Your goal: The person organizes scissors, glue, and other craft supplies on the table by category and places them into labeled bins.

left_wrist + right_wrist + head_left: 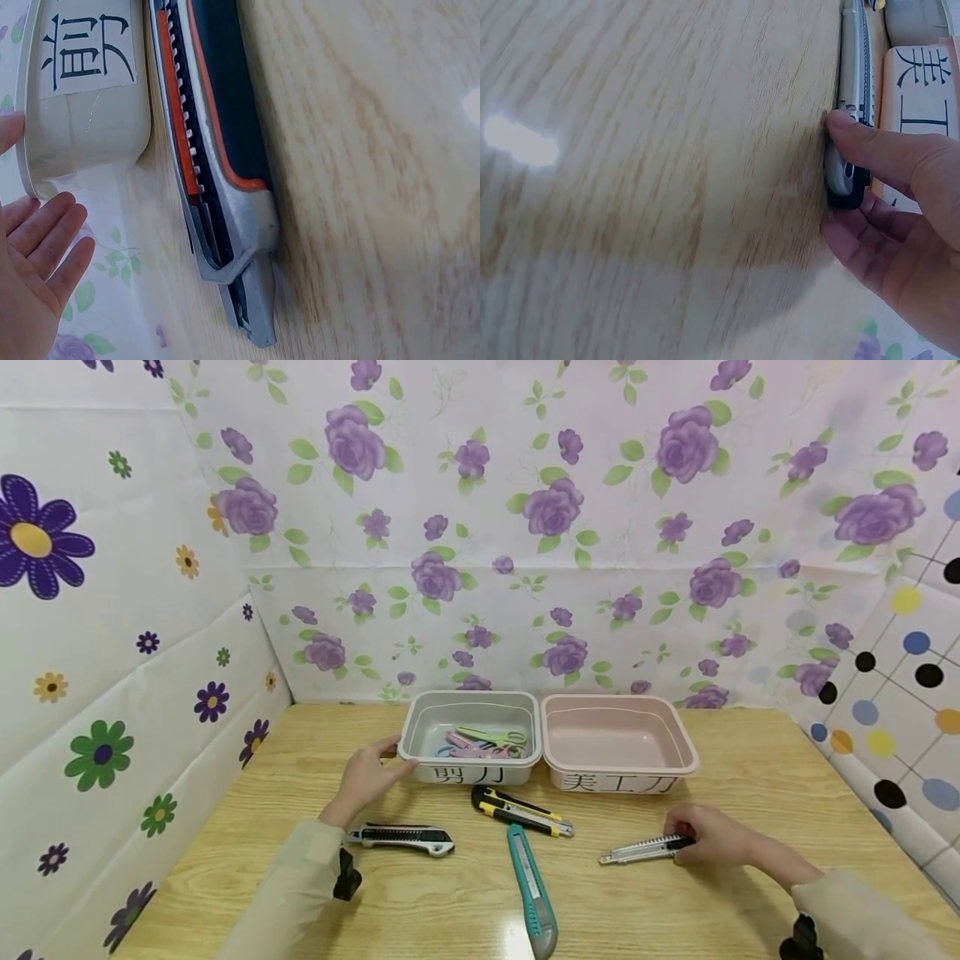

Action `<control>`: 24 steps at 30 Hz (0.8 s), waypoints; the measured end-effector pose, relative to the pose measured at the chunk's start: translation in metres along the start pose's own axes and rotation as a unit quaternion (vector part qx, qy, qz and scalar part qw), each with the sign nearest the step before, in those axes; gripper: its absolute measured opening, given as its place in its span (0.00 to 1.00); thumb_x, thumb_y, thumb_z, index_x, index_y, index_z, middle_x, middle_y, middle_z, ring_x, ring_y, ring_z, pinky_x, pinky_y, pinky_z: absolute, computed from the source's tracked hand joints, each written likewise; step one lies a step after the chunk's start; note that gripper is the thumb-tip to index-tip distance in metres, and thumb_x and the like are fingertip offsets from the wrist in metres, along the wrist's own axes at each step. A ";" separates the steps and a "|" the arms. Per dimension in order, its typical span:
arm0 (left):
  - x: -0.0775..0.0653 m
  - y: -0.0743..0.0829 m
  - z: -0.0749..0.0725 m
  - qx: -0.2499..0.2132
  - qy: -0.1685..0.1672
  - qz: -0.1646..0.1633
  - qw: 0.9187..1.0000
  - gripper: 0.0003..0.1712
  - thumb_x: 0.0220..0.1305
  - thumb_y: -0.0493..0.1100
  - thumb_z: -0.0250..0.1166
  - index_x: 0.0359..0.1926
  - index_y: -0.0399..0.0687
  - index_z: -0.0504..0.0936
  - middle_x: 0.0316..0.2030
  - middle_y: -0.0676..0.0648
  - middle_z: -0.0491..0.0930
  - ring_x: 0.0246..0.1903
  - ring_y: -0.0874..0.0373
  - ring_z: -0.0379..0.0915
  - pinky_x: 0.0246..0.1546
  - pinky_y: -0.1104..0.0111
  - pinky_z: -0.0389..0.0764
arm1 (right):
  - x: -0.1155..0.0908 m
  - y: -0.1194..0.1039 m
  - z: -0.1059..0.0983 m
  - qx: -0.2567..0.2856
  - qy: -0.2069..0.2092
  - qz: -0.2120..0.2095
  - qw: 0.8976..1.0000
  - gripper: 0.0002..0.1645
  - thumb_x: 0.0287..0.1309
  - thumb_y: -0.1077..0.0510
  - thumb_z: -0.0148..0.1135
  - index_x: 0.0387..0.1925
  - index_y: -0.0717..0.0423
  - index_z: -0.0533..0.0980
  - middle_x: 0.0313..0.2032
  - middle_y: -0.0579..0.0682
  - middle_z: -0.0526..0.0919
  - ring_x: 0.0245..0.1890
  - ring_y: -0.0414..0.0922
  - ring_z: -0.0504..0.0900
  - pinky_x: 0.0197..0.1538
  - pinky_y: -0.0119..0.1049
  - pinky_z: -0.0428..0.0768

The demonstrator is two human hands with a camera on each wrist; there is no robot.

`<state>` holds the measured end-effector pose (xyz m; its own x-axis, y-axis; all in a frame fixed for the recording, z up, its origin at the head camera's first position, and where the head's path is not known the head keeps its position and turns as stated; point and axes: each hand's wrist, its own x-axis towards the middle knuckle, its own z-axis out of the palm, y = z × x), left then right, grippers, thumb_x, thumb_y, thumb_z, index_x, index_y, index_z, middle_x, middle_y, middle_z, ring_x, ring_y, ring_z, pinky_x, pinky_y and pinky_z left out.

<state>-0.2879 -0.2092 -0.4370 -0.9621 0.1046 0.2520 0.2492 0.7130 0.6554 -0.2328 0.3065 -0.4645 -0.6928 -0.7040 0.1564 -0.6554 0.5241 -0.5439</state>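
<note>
My left hand (369, 781) holds the front-left corner of a grey plastic bin (468, 697), thumb at its front and its other fingers at the side. Several scissors (491, 739) lie inside that bin. With thumb and fingers, my right hand (705, 837) pinches the black end of a slim silver utility knife (637, 851), which lies low at the tabletop. Between the hands are a yellow-and-black utility knife (521, 812) and a teal utility knife (532, 889). A silver utility knife with a black grip (217, 112) lies just beside my left wrist.
A pink plastic bin (618, 735) stands against the grey bin's right side, with a character label (618, 782) on its front. Floral cloth (480, 527) hangs behind the wooden table (420, 910), and patterned panels close in both sides.
</note>
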 end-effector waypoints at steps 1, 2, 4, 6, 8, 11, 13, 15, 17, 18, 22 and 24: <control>0.000 0.000 0.000 -0.001 -0.001 0.000 1.000 0.36 0.53 0.52 0.66 0.59 0.38 0.70 0.44 0.41 0.80 0.47 0.45 0.75 0.43 0.52 0.75 | 0.000 0.001 0.001 0.016 -0.003 0.005 1.000 0.17 0.34 0.64 0.71 0.26 0.53 0.71 0.20 0.38 0.68 0.21 0.29 0.63 0.21 0.23 0.63; 0.000 0.000 0.000 -0.002 -0.001 -0.001 1.000 0.36 0.53 0.53 0.66 0.59 0.38 0.70 0.45 0.41 0.80 0.47 0.45 0.74 0.43 0.51 0.75 | 0.001 0.002 0.001 0.031 -0.005 0.007 0.999 0.17 0.34 0.65 0.71 0.26 0.54 0.70 0.20 0.38 0.68 0.21 0.29 0.63 0.21 0.23 0.64; 0.000 0.000 -0.001 -0.004 0.000 0.000 1.000 0.36 0.53 0.52 0.66 0.59 0.38 0.69 0.45 0.41 0.80 0.47 0.45 0.74 0.43 0.51 0.75 | 0.002 0.003 0.002 0.057 -0.009 0.016 0.998 0.18 0.35 0.64 0.71 0.27 0.55 0.69 0.21 0.38 0.67 0.21 0.29 0.63 0.21 0.24 0.64; 0.000 0.000 -0.001 -0.005 0.002 -0.001 1.000 0.36 0.53 0.52 0.66 0.59 0.38 0.69 0.45 0.41 0.80 0.47 0.45 0.74 0.43 0.51 0.75 | 0.004 0.003 0.003 0.082 -0.012 0.022 0.996 0.19 0.37 0.63 0.71 0.27 0.56 0.67 0.22 0.39 0.66 0.22 0.29 0.63 0.21 0.24 0.64; 0.000 0.000 -0.001 -0.006 0.003 0.000 1.000 0.36 0.53 0.52 0.66 0.59 0.38 0.69 0.44 0.41 0.80 0.47 0.45 0.74 0.43 0.50 0.75 | 0.005 0.003 0.003 0.096 -0.013 0.025 0.995 0.19 0.37 0.63 0.71 0.27 0.57 0.67 0.22 0.39 0.65 0.22 0.29 0.63 0.22 0.25 0.64; 0.000 0.001 -0.001 -0.010 0.000 0.001 1.000 0.36 0.53 0.52 0.66 0.59 0.38 0.69 0.44 0.41 0.80 0.46 0.44 0.74 0.43 0.50 0.75 | 0.005 0.003 0.004 0.097 -0.013 0.026 0.995 0.19 0.37 0.63 0.71 0.27 0.58 0.67 0.21 0.41 0.66 0.22 0.29 0.63 0.22 0.24 0.64; 0.000 0.000 0.000 -0.009 -0.001 0.001 1.000 0.36 0.53 0.52 0.66 0.59 0.38 0.69 0.44 0.41 0.80 0.47 0.44 0.74 0.43 0.51 0.75 | 0.005 0.001 0.003 0.097 -0.015 0.026 0.995 0.19 0.37 0.63 0.71 0.27 0.59 0.67 0.20 0.45 0.67 0.22 0.30 0.63 0.22 0.25 0.65; 0.000 0.000 0.001 -0.008 -0.001 0.003 1.000 0.36 0.53 0.53 0.66 0.59 0.38 0.69 0.44 0.41 0.80 0.47 0.44 0.74 0.43 0.51 0.75 | 0.004 0.000 0.002 0.097 -0.018 0.029 0.995 0.19 0.38 0.62 0.71 0.27 0.60 0.68 0.20 0.48 0.68 0.22 0.31 0.64 0.22 0.25 0.65; 0.000 0.000 0.001 -0.007 -0.002 0.004 1.000 0.37 0.53 0.53 0.66 0.59 0.37 0.69 0.44 0.40 0.80 0.47 0.44 0.74 0.43 0.51 0.75 | 0.004 -0.002 0.001 0.097 -0.022 0.032 0.995 0.18 0.39 0.61 0.71 0.27 0.61 0.69 0.20 0.50 0.70 0.23 0.32 0.65 0.23 0.26 0.66; 0.000 0.000 0.001 -0.006 -0.002 0.003 1.000 0.37 0.53 0.53 0.66 0.59 0.37 0.69 0.44 0.40 0.80 0.47 0.44 0.74 0.43 0.51 0.75 | 0.003 -0.002 0.001 0.096 -0.023 0.034 0.995 0.17 0.39 0.61 0.71 0.27 0.61 0.69 0.21 0.50 0.71 0.24 0.32 0.66 0.23 0.26 0.67; -0.001 0.001 0.000 -0.009 -0.004 0.002 1.000 0.37 0.54 0.52 0.66 0.60 0.36 0.68 0.44 0.40 0.79 0.47 0.43 0.74 0.43 0.51 0.75 | 0.004 -0.006 0.000 0.090 -0.028 0.056 0.994 0.15 0.42 0.60 0.70 0.29 0.60 0.72 0.24 0.46 0.73 0.25 0.32 0.69 0.25 0.28 0.70; -0.001 0.002 0.000 -0.006 -0.003 0.002 1.000 0.37 0.53 0.52 0.66 0.60 0.37 0.68 0.44 0.40 0.79 0.47 0.43 0.74 0.43 0.51 0.75 | 0.004 -0.006 0.001 0.090 -0.028 0.073 0.993 0.14 0.43 0.58 0.70 0.29 0.59 0.73 0.24 0.44 0.74 0.25 0.32 0.70 0.26 0.28 0.71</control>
<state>-0.2865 -0.2084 -0.4358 -0.9616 0.1122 0.2505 0.2549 0.7039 0.6630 -0.2315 0.2998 -0.4617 -0.7549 -0.6555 0.0214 -0.4812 0.5315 -0.6971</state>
